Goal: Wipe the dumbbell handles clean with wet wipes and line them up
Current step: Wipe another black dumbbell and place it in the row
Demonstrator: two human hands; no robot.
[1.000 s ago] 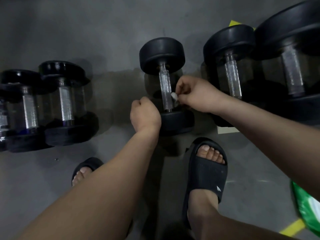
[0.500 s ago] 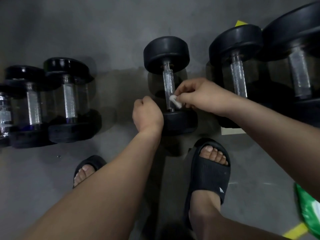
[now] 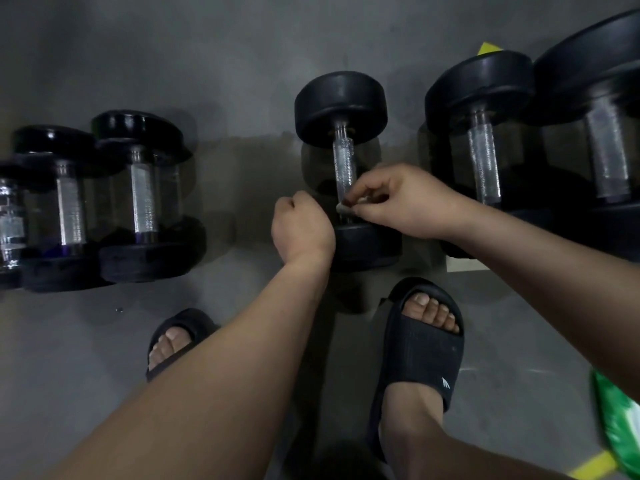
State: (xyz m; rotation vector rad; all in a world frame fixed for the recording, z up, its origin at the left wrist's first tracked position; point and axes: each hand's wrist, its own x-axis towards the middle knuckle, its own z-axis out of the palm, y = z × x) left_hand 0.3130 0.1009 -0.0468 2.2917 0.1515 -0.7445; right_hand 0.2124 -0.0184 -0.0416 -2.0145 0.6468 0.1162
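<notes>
Wiping was mid-way on the middle dumbbell, which lay on the floor on its own, well apart from the group to the left and nearer the pair to the right. Right hand pinched a small wet wipe between thumb and fingers, pressed against the near end of the knurled handle, just above the near head. Left hand sat beside that near head with fingers curled into a fist; nothing visible in it, though the palm side was hidden.

Progress, as a read:
- Three smaller dumbbells on the left sat side by side in a tight row, so likely wiped and lined up.
- The middle one had its handle in work and was not yet pushed into the row.
- Two larger dumbbells on the right looked untouched, so probably next.

Roughly half done. Green pack at the lower right edge was blurred; possibly the wipes.
</notes>
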